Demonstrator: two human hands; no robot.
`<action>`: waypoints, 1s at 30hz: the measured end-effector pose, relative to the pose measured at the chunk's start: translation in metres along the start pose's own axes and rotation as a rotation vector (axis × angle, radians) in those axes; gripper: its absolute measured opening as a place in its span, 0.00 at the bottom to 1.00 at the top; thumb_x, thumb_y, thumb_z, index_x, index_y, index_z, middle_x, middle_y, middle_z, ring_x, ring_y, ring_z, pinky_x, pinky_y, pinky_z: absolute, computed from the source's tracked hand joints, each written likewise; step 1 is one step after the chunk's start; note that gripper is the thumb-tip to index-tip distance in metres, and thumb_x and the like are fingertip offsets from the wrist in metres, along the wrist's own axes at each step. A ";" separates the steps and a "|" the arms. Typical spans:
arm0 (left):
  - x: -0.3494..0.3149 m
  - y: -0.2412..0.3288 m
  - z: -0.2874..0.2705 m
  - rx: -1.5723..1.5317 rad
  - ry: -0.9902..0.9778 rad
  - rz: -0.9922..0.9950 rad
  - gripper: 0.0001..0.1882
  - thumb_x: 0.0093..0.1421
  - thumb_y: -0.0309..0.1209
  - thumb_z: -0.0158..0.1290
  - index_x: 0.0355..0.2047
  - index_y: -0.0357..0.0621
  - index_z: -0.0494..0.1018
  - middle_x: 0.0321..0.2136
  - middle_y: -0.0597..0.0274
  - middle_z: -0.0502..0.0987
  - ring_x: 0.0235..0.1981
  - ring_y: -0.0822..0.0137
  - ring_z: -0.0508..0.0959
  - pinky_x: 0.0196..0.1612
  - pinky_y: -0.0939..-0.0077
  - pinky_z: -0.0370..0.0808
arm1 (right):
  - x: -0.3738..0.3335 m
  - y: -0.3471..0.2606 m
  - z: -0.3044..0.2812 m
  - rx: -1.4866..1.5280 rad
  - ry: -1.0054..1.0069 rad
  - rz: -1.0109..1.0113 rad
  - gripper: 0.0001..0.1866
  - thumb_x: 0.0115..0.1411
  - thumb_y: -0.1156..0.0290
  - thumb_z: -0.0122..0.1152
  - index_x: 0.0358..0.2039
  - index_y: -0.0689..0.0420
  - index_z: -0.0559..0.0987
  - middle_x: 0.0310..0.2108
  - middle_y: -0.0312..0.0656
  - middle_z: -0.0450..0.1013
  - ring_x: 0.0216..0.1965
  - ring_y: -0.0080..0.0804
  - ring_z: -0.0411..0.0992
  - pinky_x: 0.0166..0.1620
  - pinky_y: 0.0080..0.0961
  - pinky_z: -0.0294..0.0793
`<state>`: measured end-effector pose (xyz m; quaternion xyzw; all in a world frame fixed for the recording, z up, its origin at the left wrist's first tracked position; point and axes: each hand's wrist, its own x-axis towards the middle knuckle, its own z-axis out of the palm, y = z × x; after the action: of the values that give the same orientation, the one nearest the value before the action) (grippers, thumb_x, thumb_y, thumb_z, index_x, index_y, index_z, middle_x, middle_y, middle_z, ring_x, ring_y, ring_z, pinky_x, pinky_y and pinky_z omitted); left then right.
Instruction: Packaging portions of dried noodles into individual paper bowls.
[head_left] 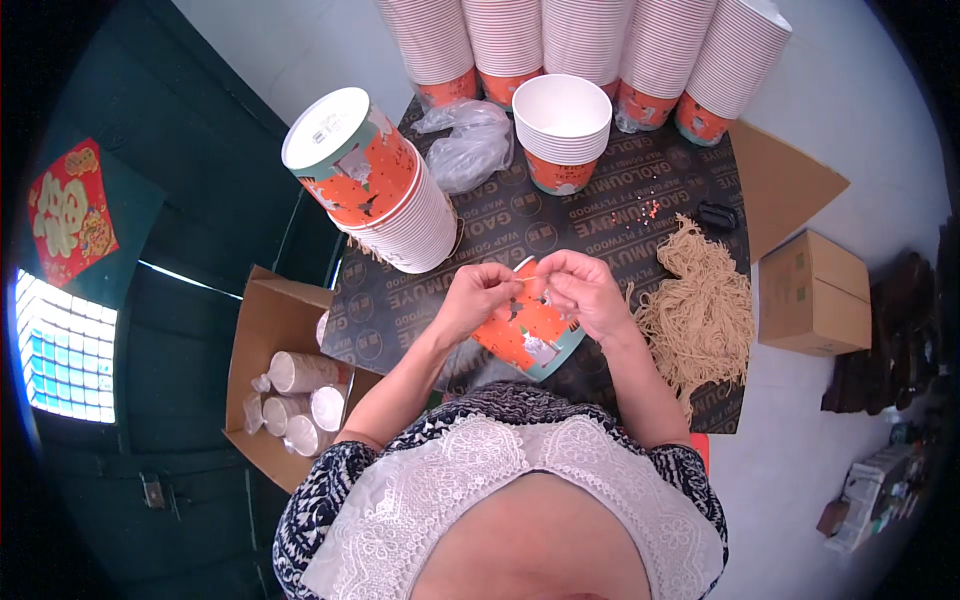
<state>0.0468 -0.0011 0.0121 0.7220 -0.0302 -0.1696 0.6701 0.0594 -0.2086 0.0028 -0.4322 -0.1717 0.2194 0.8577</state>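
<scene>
An orange and teal printed paper bucket (532,335) lies tilted at the near edge of the dark table, just in front of my body. Over its far end, my left hand (482,298) and my right hand (584,292) face each other with pinched fingers. A thin beige string (526,279) runs between the fingertips, close to the bucket's rim. Part of the bucket's far side is hidden by my hands. Beside my right forearm sits a loose heap of the same beige string (698,315).
A leaning stack of nested buckets (400,200) stands at left, a shorter stack (562,130) farther back. Tall bucket stacks (580,45) line the far edge near a clear plastic bag (468,150). A small black object (717,215) lies right. Cardboard boxes (290,440) flank the table.
</scene>
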 end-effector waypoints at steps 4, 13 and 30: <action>-0.001 0.003 0.004 0.073 0.083 -0.057 0.05 0.57 0.25 0.57 0.26 0.37 0.77 0.18 0.71 0.75 0.18 0.83 0.69 0.22 0.88 0.64 | 0.000 0.004 -0.015 -0.448 0.207 0.061 0.11 0.59 0.76 0.49 0.41 0.63 0.74 0.34 0.42 0.77 0.23 0.18 0.68 0.27 0.17 0.67; -0.002 -0.002 0.011 0.105 0.065 0.052 0.05 0.57 0.25 0.56 0.25 0.37 0.76 0.18 0.71 0.74 0.17 0.82 0.70 0.21 0.85 0.65 | 0.003 0.007 0.028 -1.477 0.236 -0.418 0.16 0.50 0.65 0.64 0.40 0.53 0.78 0.34 0.37 0.75 0.45 0.37 0.67 0.51 0.36 0.58; -0.009 -0.010 0.008 -0.012 0.123 0.014 0.11 0.59 0.20 0.51 0.42 0.34 0.74 0.26 0.66 0.77 0.22 0.81 0.74 0.24 0.87 0.69 | -0.006 0.022 0.016 -1.349 0.336 -0.430 0.04 0.53 0.73 0.58 0.28 0.55 0.72 0.28 0.38 0.71 0.38 0.39 0.69 0.46 0.38 0.61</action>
<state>0.0338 -0.0054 0.0037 0.7269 0.0071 -0.1204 0.6761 0.0416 -0.1897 -0.0071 -0.8515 -0.2167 -0.1770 0.4435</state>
